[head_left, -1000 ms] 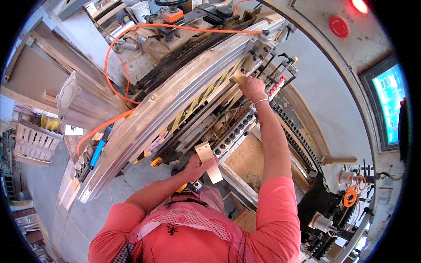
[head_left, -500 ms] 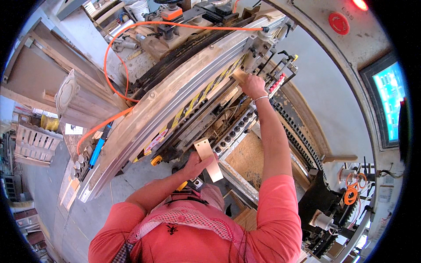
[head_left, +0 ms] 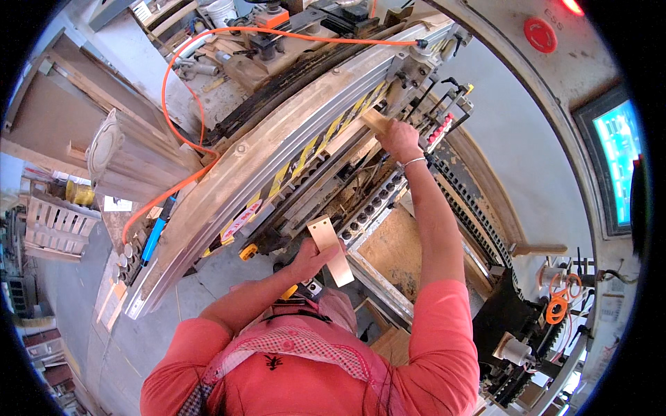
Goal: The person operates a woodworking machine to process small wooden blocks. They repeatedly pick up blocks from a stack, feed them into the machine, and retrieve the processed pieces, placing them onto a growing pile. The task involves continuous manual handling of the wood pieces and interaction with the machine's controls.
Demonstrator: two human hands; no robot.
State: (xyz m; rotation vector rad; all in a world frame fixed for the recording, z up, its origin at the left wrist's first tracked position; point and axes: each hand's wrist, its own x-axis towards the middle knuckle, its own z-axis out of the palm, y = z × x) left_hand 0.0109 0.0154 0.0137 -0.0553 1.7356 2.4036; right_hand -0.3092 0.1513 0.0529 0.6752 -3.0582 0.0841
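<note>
Close to my body, my left hand [head_left: 313, 258] is closed round a pale flat wooden piece [head_left: 335, 262]. Two small holes show at the far end of that piece. My right arm stretches out to the machine, where my right hand [head_left: 402, 141] grips a second wooden piece [head_left: 375, 121]. Its far end sticks out past my fingers toward the yellow-and-black striped strip [head_left: 305, 161]. How much of this second piece lies under my fingers is hidden. Below my right hand runs the machine bed with a row of round black parts [head_left: 372, 208].
A long metal beam [head_left: 277, 132] crosses from lower left to upper right, with an orange hose [head_left: 312, 39] looping over it. At the right stand a lit screen [head_left: 617, 163] and a red push button [head_left: 540, 35]. Sawdust covers a panel [head_left: 392, 249] beneath my right arm.
My right hand has shifted slightly nearer and to the left with its wooden piece, now further from the clamp at the beam's far end. My left hand has hardly moved.
</note>
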